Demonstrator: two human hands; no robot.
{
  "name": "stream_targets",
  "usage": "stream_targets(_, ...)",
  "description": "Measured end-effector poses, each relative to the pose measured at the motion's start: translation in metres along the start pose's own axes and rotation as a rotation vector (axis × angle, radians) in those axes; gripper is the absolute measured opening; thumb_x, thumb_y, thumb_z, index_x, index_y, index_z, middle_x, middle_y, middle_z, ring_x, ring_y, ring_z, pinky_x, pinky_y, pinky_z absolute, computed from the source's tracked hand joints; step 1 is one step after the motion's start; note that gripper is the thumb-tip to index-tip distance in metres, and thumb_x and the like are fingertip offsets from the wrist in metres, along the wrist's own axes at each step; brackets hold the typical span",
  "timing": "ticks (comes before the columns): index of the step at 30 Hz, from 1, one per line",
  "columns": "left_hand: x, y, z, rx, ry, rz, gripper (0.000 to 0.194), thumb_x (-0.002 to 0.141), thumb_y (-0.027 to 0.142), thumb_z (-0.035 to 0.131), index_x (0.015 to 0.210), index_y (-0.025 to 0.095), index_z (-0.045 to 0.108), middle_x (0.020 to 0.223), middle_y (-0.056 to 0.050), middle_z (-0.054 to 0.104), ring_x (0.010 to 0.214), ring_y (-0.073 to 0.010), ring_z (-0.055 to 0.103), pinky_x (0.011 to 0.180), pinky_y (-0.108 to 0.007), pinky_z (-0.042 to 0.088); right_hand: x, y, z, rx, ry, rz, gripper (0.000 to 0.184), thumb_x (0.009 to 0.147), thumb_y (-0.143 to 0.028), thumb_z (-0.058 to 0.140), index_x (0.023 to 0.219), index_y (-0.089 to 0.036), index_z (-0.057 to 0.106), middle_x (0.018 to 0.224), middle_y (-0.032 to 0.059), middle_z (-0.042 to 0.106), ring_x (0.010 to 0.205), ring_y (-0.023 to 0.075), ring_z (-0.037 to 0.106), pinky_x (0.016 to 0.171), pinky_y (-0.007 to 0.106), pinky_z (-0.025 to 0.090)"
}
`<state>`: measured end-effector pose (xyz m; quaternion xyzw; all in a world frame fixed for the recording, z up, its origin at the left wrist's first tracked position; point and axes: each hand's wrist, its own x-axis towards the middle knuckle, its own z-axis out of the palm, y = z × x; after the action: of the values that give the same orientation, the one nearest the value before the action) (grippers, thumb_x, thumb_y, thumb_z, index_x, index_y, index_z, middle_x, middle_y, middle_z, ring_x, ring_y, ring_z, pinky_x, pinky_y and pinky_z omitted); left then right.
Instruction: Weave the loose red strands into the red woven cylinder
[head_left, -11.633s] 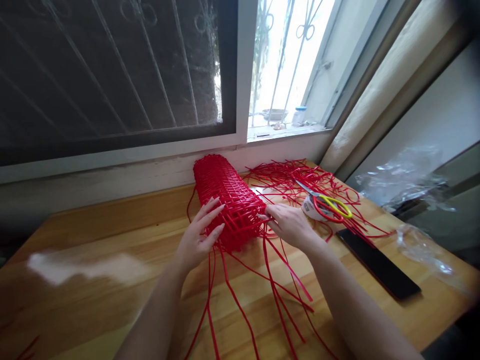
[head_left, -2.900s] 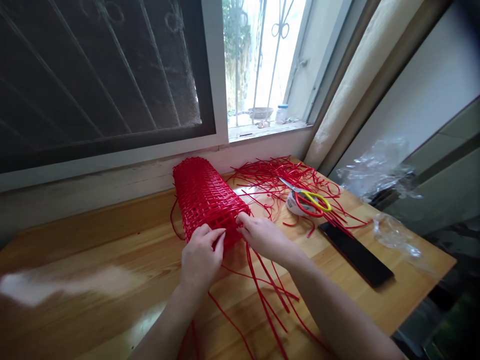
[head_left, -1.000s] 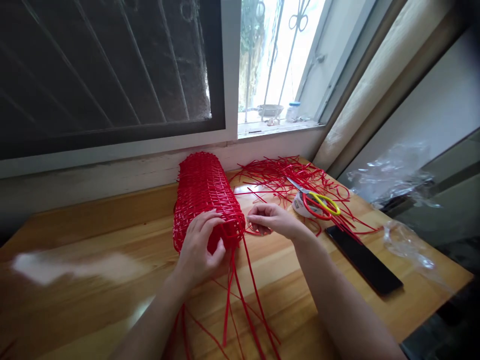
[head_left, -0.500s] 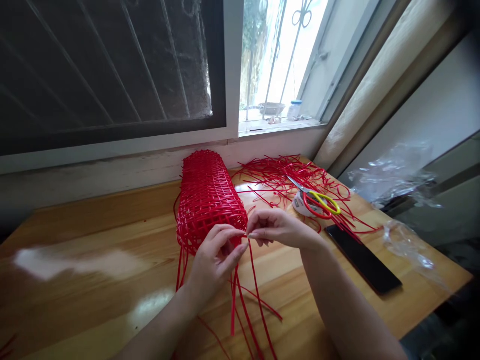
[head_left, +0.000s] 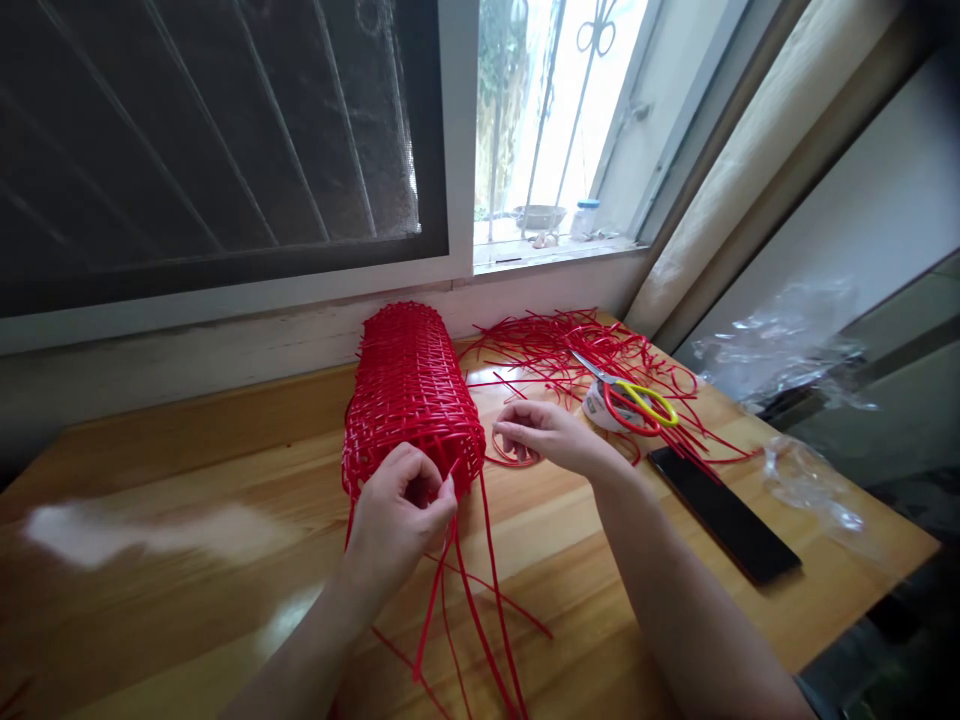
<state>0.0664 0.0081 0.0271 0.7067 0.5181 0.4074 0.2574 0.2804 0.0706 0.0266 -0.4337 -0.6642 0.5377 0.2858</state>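
A red woven lattice tube (head_left: pixel 409 385) lies on the wooden table (head_left: pixel 187 500), its far end against the wall under the window. My left hand (head_left: pixel 397 515) is at the tube's near rim, fingers curled and pinching a loose red strip. Several long red strips (head_left: pixel 469 610) trail from that rim toward me. My right hand (head_left: pixel 544 435) hovers just right of the rim, fingers pinched on a red strip that curls into a loop below it.
A heap of loose red strips (head_left: pixel 570 345) lies at the back right. Scissors with red and yellow handles (head_left: pixel 634 400) rest on a white tape roll. A black flat bar (head_left: pixel 724 512) and crumpled clear plastic (head_left: pixel 814 490) lie near the right edge.
My hands have parted: the right moved away to the right with a strip, the left dropped to the tube's near rim. The tube has rolled slightly left.
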Motion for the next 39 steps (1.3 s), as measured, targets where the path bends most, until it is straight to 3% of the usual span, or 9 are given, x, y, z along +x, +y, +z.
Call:
stream_targets(4,0.001,-0.003,0.004,0.052,-0.015,-0.024,0.022,0.077,0.017,0.056,0.059,0.019,0.043,0.064,0.004,0.046,0.057,-0.0091,0.043,0.054,-0.022,0.036,0.001,0.001,0.005,-0.052,-0.089,0.045,0.027,0.083,-0.042,0.052,0.077,-0.016,0.056,0.064,-0.0014,0.057,0.051,0.0064,0.054,0.041,0.016,0.037)
stream_targets(10,0.001,-0.008,0.011,0.076,-0.086,-0.013,0.018,0.081,0.024,0.056,0.064,0.019,0.051,0.071,0.001,0.052,0.065,-0.0108,0.051,0.061,-0.023,0.041,0.005,0.007,0.008,-0.008,-0.262,0.094,0.029,0.085,-0.039,0.05,0.098,-0.014,0.058,0.067,0.0006,0.062,0.048,0.0069,0.057,0.038,0.015,0.037)
stream_targets(14,-0.002,-0.011,0.016,0.17,-0.043,0.029,0.015,0.083,0.027,0.055,0.071,0.019,0.058,0.076,0.0,0.054,0.068,-0.0119,0.054,0.065,-0.025,0.043,0.004,0.01,0.011,-0.058,-0.304,0.101,0.026,0.085,-0.035,0.05,0.102,-0.016,0.057,0.066,-0.0008,0.062,0.049,0.0071,0.058,0.038,0.015,0.037)
stream_targets(19,-0.005,-0.015,0.022,0.199,0.066,0.141,0.008,0.081,0.029,0.059,0.082,0.021,0.06,0.081,-0.001,0.054,0.069,-0.0118,0.056,0.063,-0.023,0.046,0.005,0.011,0.011,-0.118,-0.256,0.045,0.02,0.082,-0.037,0.055,0.079,-0.016,0.056,0.059,-0.0028,0.057,0.051,0.0076,0.057,0.04,0.015,0.035)
stream_targets(21,-0.004,-0.015,0.021,0.187,0.116,0.163,0.015,0.078,0.029,0.062,0.091,0.022,0.059,0.089,-0.002,0.054,0.073,-0.012,0.057,0.064,-0.023,0.048,0.003,0.009,0.006,-0.123,-0.226,0.043,0.024,0.081,-0.04,0.057,0.075,-0.016,0.054,0.058,-0.0028,0.056,0.051,0.0077,0.056,0.041,0.016,0.034)
stream_targets(29,0.01,-0.013,-0.01,0.17,0.359,0.101,0.014,0.08,0.02,0.056,0.093,0.02,0.061,0.094,-0.002,0.051,0.065,-0.0091,0.053,0.057,-0.022,0.049,-0.007,0.005,-0.025,-0.103,-0.145,0.066,0.028,0.08,-0.043,0.057,0.072,-0.017,0.053,0.058,-0.0027,0.055,0.051,0.0078,0.052,0.046,0.019,0.037)
stream_targets(34,0.016,-0.019,-0.018,0.286,0.348,0.14,0.017,0.079,0.018,0.055,0.095,0.021,0.061,0.097,-0.005,0.052,0.095,-0.0189,0.054,0.088,-0.035,0.047,0.003,0.026,-0.024,-0.105,-0.084,0.126,0.03,0.08,-0.045,0.054,0.074,-0.016,0.052,0.059,-0.0014,0.056,0.052,0.0085,0.053,0.046,0.02,0.038)
stream_targets(39,0.016,-0.022,-0.015,0.283,0.263,0.186,0.019,0.08,0.017,0.054,0.098,0.022,0.059,0.101,-0.005,0.053,0.1,-0.0198,0.052,0.094,-0.037,0.043,0.011,0.036,-0.018,-0.057,-0.015,0.134,0.033,0.078,-0.048,0.056,0.079,-0.015,0.054,0.06,-0.0012,0.056,0.055,0.0087,0.053,0.047,0.019,0.038)
